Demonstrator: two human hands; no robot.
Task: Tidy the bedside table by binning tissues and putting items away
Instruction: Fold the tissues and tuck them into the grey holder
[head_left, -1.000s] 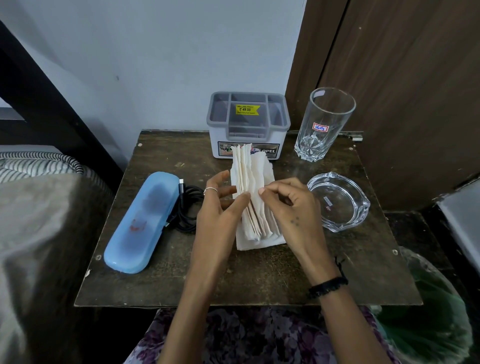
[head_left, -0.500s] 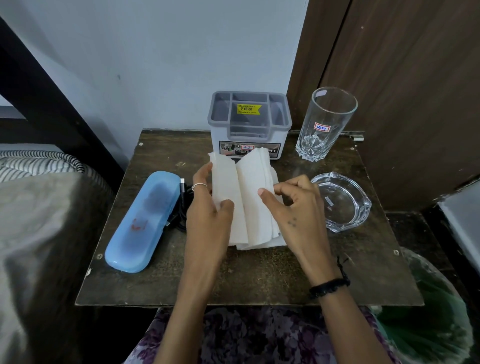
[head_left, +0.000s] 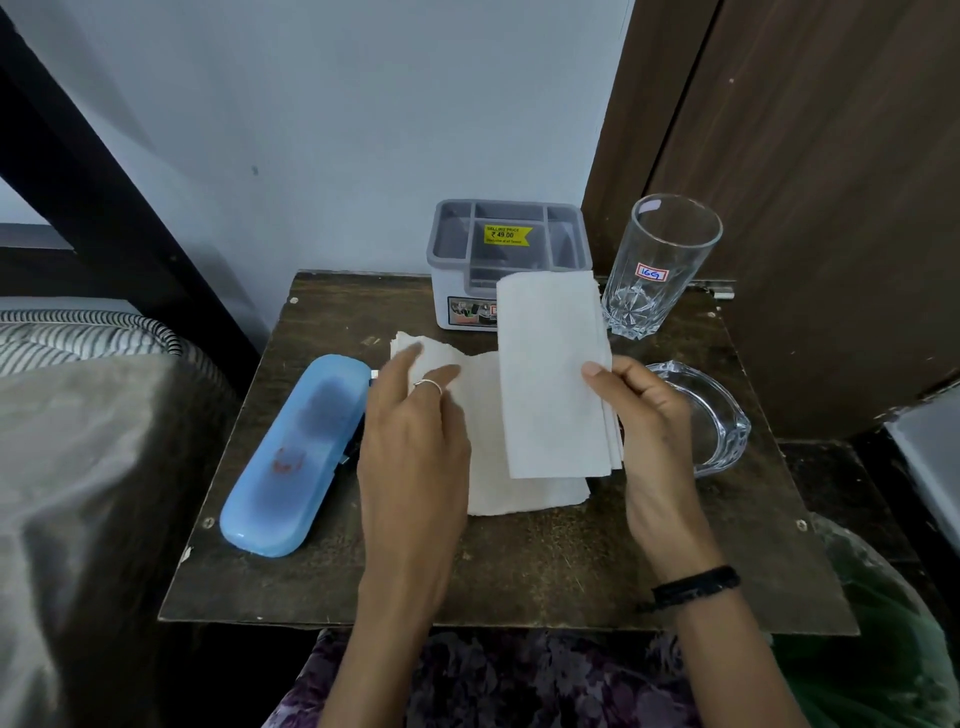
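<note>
Pale blue-grey wall (head_left: 363, 130) behind, plain, w/ a few small marks. Dark brown wood panelling (head_left: 831, 182) fills the right side, vertical seam near its left edge. Dark wooden table (head_left: 519, 571), worn top, chipped front-left corner, screw heads near the edges. Left: bed (head_left: 78, 467) w/ grey-brown cover & striped fabric (head_left: 78, 332) at its far end, black diagonal frame bar (head_left: 104, 197) above. Light soft, even, no hard shadows.

Organizer (head_left: 467, 244) and glass (head_left: 657, 270) at worktop (head_left: 519, 566) rear, glass to right. Case (head_left: 293, 457) at left. Ashtray (head_left: 719, 415) at right. Tissues (head_left: 524, 488) at centre, between case and ashtray.
</note>
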